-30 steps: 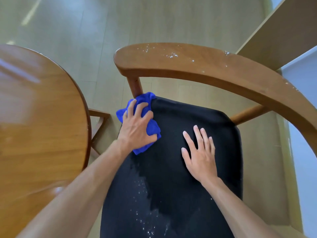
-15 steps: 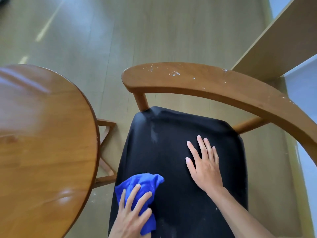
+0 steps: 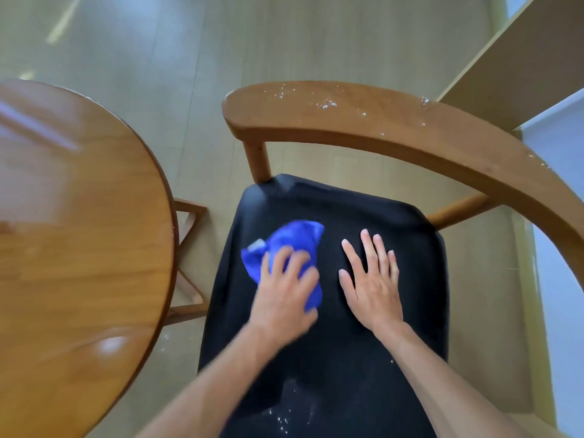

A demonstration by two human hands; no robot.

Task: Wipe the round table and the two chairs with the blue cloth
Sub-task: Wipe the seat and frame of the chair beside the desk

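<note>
floor (image 3: 284,42): pale wood planks | board (image 3: 521,52): light, slanted (top right) | wall (image 3: 565,216): white

The blue cloth (image 3: 284,248) lies bunched under the left hand's (image 3: 284,298) fingers on the chair's (image 3: 347,358) black seat. The curved wooden backrest beyond the hands carries white specks. The round table (image 3: 79,232), glossy wood, stands left of that hand.
</note>
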